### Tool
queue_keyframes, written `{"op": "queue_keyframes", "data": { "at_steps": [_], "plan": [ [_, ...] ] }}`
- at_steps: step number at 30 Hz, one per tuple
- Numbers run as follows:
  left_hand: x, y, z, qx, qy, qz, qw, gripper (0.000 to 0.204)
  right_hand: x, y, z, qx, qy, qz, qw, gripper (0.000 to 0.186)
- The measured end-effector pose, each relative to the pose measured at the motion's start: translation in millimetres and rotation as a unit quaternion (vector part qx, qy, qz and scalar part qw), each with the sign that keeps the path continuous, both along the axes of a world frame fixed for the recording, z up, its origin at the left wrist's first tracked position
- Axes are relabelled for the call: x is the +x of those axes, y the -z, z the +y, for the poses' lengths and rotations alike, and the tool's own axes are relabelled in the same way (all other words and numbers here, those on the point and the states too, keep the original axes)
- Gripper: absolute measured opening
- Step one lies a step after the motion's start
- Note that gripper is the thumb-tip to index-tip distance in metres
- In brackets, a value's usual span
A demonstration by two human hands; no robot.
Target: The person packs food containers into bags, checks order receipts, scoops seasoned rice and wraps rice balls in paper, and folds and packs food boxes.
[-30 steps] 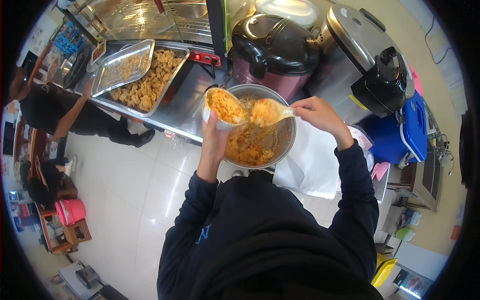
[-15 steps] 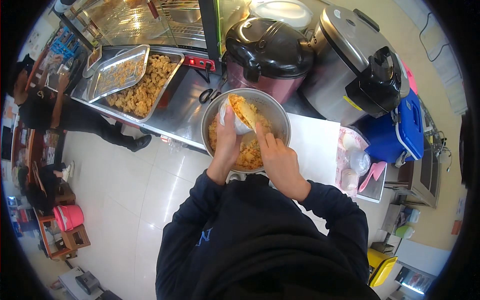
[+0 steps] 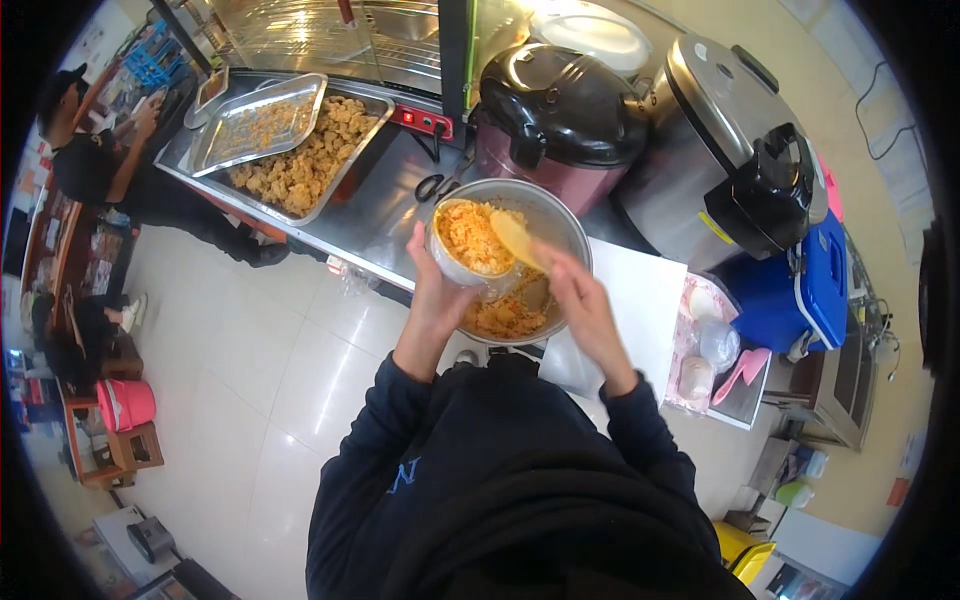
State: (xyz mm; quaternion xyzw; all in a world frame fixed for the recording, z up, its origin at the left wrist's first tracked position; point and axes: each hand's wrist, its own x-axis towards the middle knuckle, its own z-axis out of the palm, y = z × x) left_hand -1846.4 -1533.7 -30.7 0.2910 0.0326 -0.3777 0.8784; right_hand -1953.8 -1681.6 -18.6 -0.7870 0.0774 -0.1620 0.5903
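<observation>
A co-worker stands at far left, and pale floor stretches between there and the wearer. The chicken tray runs almost to the counter's front edge; a smaller tray lies tilted over its left part. Bare steel counter separates it from the pot, with scissors just beside the pot's rim.

The left hand is curled around a cup, thumb up its left side, and holds it tilted above the pot's left half, rice heaped at the mouth. The pot comes up to the counter's front edge, close to the body; the pink cooker crowds its back. The spoon has its blade at the cup's right rim, its handle gripped in the closed right hand, which is slightly blurred. Under that forearm, white paper spreads between pot and pink liner; the steel cooker bounds it behind. The blue cooler stands at far right.
</observation>
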Motion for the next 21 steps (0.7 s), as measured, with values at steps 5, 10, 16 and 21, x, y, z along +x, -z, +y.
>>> {"op": "queue_keyframes", "data": {
  "at_steps": [5, 10, 16, 21],
  "plan": [
    [-4.9, 4.8, -0.2, 0.050, 0.034, -0.063, 0.996, 0.061, -4.9, 19.1, 36.1, 0.020, 0.037, 0.011, 0.999, 0.029],
    [0.7, 8.9, -1.5, 0.111, 0.036, -0.082, 0.990, 0.052, -2.8, 7.5, 20.5, -0.008, -0.010, 0.081, 0.997, 0.028],
    [-6.6, 7.8, -4.4, 0.087, 0.005, -0.069, 0.994, 0.045, 14.4, 9.1, 11.3, 0.017, 0.026, 0.015, 0.999, 0.028],
    [-7.4, 9.7, -9.3, 0.090, 0.037, -0.050, 0.994, 0.048, 12.2, 16.4, 24.2, 0.009, 0.006, 0.042, 0.999, 0.029]
  ]
}}
